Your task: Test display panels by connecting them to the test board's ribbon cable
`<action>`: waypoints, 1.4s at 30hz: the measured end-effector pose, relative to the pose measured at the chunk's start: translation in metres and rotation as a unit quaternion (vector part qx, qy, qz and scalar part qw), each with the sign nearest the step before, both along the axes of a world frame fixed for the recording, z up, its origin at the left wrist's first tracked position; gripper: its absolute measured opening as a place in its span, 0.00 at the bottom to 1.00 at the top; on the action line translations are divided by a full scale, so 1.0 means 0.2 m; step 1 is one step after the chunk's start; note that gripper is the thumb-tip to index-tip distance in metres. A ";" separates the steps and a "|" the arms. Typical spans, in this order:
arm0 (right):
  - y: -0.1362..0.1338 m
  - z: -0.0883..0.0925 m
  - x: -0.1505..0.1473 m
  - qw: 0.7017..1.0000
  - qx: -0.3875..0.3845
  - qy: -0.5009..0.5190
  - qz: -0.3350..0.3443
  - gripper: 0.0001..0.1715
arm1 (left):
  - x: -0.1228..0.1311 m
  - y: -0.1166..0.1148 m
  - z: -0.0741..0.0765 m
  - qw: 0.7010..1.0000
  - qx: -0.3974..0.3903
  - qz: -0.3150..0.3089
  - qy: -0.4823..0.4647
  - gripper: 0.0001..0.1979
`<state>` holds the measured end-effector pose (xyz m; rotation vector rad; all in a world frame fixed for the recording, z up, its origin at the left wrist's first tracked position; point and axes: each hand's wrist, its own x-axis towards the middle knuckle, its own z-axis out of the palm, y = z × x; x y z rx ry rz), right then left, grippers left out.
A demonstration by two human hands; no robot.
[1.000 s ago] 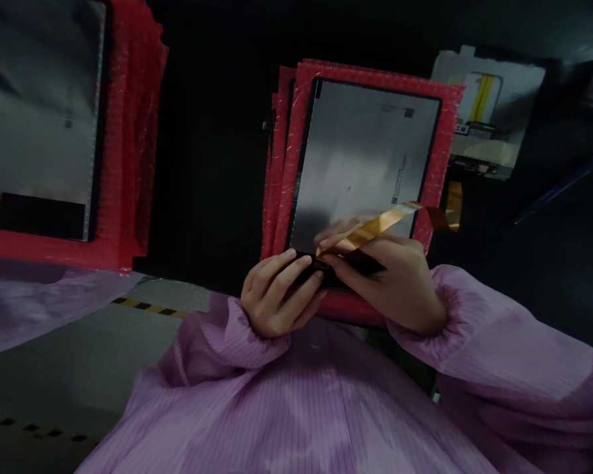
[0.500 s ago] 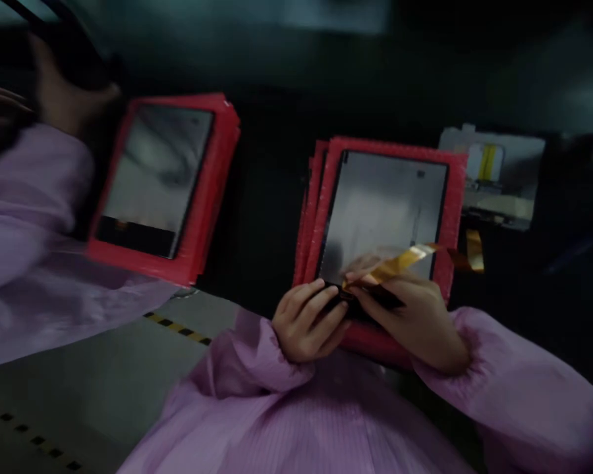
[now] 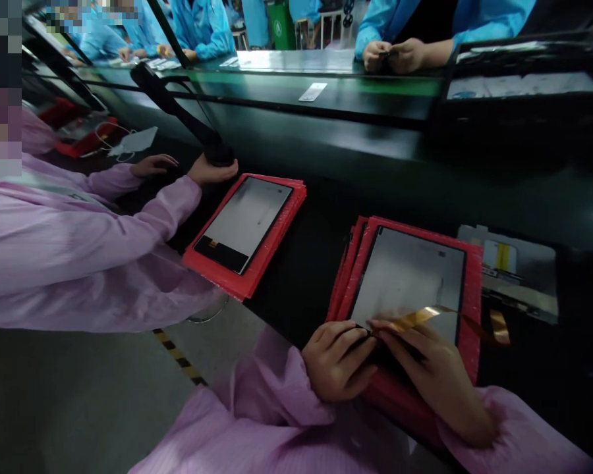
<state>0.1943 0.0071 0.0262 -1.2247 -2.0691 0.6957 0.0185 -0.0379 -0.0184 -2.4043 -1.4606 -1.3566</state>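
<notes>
A grey display panel (image 3: 410,276) lies on a stack of red bubble-wrap sheets (image 3: 474,289) on the dark bench in front of me. An orange flex ribbon (image 3: 415,318) runs from the panel's near edge off to the right. My left hand (image 3: 336,361) has its fingers curled on the panel's near edge. My right hand (image 3: 435,375) pinches the ribbon's end right beside it. Both hands meet at the ribbon's root, which they partly hide.
A co-worker in a pink sleeve (image 3: 79,243) sits at my left beside a second panel on red wrap (image 3: 244,227), with a hand on a black arm (image 3: 212,170). A white tray with a yellow part (image 3: 518,270) lies right. People in blue sit across the far bench (image 3: 326,66).
The view has lifted and brightened, so the far bench and the people across it show. My hands stay on the ribbon at the panel's near edge.
</notes>
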 end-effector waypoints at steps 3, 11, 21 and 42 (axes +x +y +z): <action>0.00 -0.02 0.01 1.000 -0.006 0.012 0.004 0.11 | 0.00 0.00 -0.01 1.000 -0.001 0.000 -0.003 0.15; 0.00 -0.06 0.02 0.999 -0.029 0.015 0.013 0.11 | 0.00 -0.01 0.00 1.000 -0.003 -0.004 0.012 0.16; -0.01 -0.02 -0.01 0.998 -0.040 0.026 -0.035 0.05 | -0.04 0.00 0.00 0.998 0.002 -0.014 0.056 0.13; -0.01 0.02 -0.02 0.999 -0.046 0.026 0.006 0.05 | -0.04 0.01 0.03 0.998 0.006 -0.041 0.047 0.08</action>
